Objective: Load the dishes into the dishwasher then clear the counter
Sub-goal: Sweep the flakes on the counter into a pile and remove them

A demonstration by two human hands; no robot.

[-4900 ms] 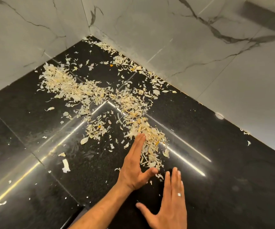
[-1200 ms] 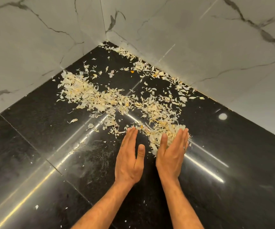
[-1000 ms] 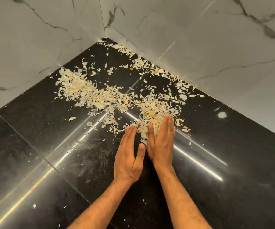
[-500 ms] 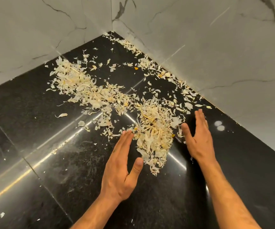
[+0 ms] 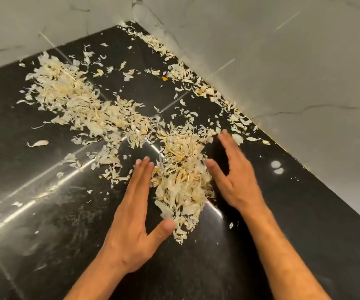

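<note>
left hand (image 5: 134,215): flat, fingers together, touching pile's left edge
right hand (image 5: 236,180): fingers together (thumb apart), right of pile
peels (image 5: 181,180): centre pile
counter (image 5: 44,224): black

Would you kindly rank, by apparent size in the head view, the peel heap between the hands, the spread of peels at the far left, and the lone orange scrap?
1. Far-left spread, though farther off.
2. Heap between the hands.
3. Orange scrap, tiny.
</note>
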